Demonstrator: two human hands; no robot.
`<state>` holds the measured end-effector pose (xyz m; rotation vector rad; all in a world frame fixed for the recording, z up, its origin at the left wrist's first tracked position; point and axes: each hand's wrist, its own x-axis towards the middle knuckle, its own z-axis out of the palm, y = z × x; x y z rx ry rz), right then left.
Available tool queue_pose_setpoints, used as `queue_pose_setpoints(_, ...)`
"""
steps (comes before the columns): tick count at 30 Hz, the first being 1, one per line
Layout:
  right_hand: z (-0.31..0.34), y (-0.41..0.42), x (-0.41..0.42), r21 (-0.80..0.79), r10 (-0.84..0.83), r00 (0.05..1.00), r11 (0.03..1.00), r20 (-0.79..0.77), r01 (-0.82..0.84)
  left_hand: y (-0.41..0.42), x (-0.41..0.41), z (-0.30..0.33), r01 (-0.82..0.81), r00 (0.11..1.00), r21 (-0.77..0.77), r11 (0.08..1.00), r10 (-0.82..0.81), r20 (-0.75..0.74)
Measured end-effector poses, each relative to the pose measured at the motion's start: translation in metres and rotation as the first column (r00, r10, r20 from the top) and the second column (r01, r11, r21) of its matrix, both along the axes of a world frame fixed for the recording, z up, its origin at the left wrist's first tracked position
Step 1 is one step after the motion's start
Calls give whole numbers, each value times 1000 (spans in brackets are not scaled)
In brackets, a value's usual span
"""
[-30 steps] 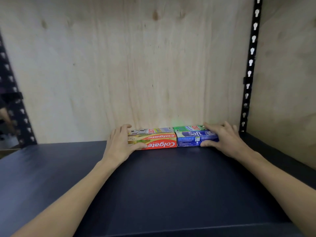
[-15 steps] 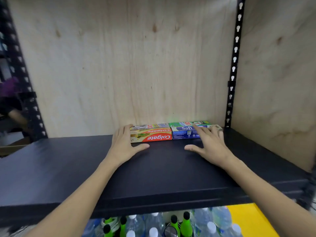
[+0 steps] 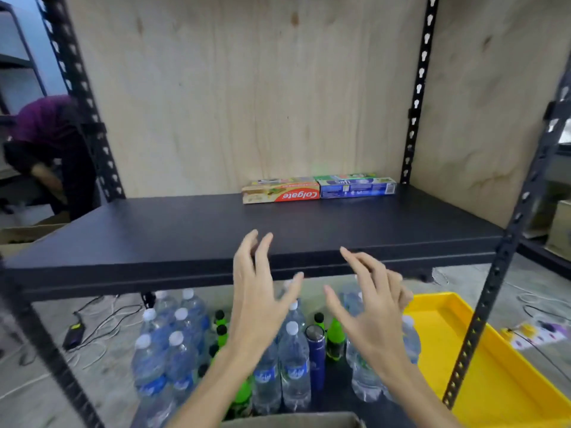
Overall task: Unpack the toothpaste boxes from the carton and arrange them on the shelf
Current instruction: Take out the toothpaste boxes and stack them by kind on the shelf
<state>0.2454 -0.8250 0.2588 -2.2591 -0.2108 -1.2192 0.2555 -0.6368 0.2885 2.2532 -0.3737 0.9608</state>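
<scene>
Both hands hang in front of the shelf edge with nothing in them. The left hand (image 3: 258, 299) has its fingers spread and nearly straight, fingertips up toward 12 o'clock; the right hand (image 3: 369, 307) is likewise loose, its fingers a little bent and fanned toward 11 o'clock. Neither touches anything.

Beyond them, at 12 o'clock, runs the dark, flat metal shelf board (image 3: 185, 236). On its far right part, against the pale plywood back panel (image 3: 247, 103), lie the toothpaste boxes: a red-and-cream Colgate carton (image 3: 280, 194) and, end to end with it toward 3 o'clock, a blue Safi carton (image 3: 357, 188). More boxes lie behind each, only their top edges showing.

At 6 o'clock, at the bottom margin, a brown cardboard carton rim (image 3: 293, 420) shows; its contents are hidden. Below the board stand clear plastic water bottles (image 3: 290, 359), and a yellow plastic tray (image 3: 482, 366) sits toward 4 o'clock.

The step in hand looks like the gap between placements. The next move calls for reaching down into the carton, gripping further boxes, and setting them in front of or beside the existing row, label outward and edges flush.
</scene>
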Motion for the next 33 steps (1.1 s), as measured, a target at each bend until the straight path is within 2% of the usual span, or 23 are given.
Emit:
queue_pose_setpoints(2, -45, 12, -23, 26, 5, 997, 1000, -73, -3, -5, -35, -53, 18, 999, 12, 1000, -18, -37)
queue_pose_setpoints(4, -90, 22, -42, 32, 6, 977, 999, -213, 1, -1, -56, -101, -3, 992, -26, 1000, 0, -123)
queue_pose_setpoints(6, -129, 28, -58, 30, 25, 942, 999, -334, -16, 8, -68, -138, -55, 971, -82, 995, 34, -235)
queue_pose_setpoints(9, -187, 31, -78, 4, 31, 865, 999, -500, -33, 22, -86, -193, -114, 919, -44, 993, 88, -385)
queue_pose_setpoints(14, -278, 32, -114, 89, 108, 676, 994, -729, -63, 45, -120, -284, -130, 737, 120, 984, 177, -653)
queue_pose_setpoints(18, -329, 27, -136, 22, 31, 473, 999, -881, -23, 58, -137, -347, -23, 578, 213, 977, 187, -794)
queue_pose_setpoints(22, -365, 25, -135, -27, -25, 301, 1000, -953, -2, 68, -142, -391, -4, 434, 241, 970, 219, -874)
queue_pose_setpoints(24, -380, 27, -132, -16, -19, 241, 1000, -970, 16, 70, -143, -405, -78, 367, 232, 970, 244, -897)
queue_pose_setpoints(26, -390, 34, -131, -14, -20, 207, 999, -978, 31, 71, -143, -416, -162, 341, 263, 951, 304, -890)
queue_pose_setpoints(28, -396, 46, -133, -41, -48, 171, 998, -984, 39, 67, -143, -423, -164, 355, 301, 939, 341, -871)
queue_pose_setpoints(29, -397, 53, -135, -65, -70, 151, 997, -986, 37, 63, -142, -427, -149, 372, 286, 946, 322, -871)
queue_pose_setpoints(31, -401, 64, -140, -135, -136, 103, 991, -985, 18, 51, -142, -431, -125, 366, 137, 983, 174, -914)
queue_pose_setpoints(33, -408, 65, -145, -157, -157, 62, 988, -986, 14, 34, -143, -435, -103, 288, -45, 994, -14, -957)
